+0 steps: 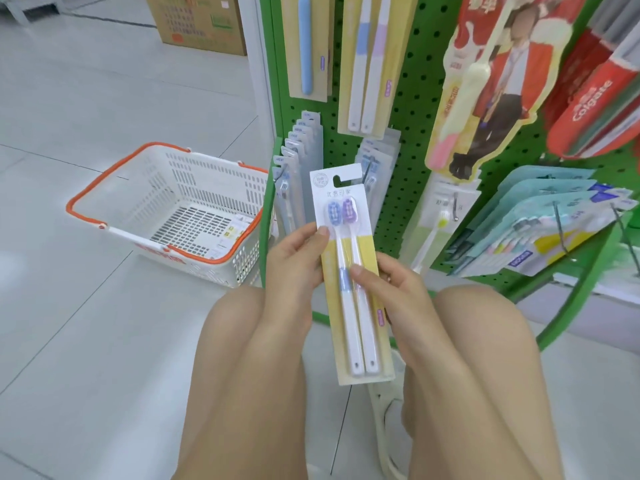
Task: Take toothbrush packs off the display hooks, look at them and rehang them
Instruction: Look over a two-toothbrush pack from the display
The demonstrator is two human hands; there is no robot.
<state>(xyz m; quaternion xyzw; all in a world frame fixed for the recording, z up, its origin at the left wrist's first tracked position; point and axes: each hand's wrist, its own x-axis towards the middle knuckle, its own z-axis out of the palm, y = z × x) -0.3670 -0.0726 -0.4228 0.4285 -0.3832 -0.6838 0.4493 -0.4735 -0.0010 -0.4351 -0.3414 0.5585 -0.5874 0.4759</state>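
Note:
I hold a two-brush toothbrush pack (pixel 349 306) upright in front of the green pegboard display (pixel 420 109). Its card is white at the top and yellow below, with a blue and a purple brush head under clear plastic. My left hand (pixel 294 268) grips the pack's left edge, thumb on the front. My right hand (pixel 391 282) grips the right edge, thumb across the handles. The pack's hang hole is free of any hook. More of the same packs (pixel 367 64) hang above on the board.
A white shopping basket with orange rim (pixel 166 209) stands on the tiled floor to the left. Grey packs (pixel 301 157), a teal stack (pixel 540 223), red Colgate packs (pixel 595 91) and a yellow brush card (pixel 485 81) hang around. A cardboard box (pixel 201 22) sits behind. My knees are below.

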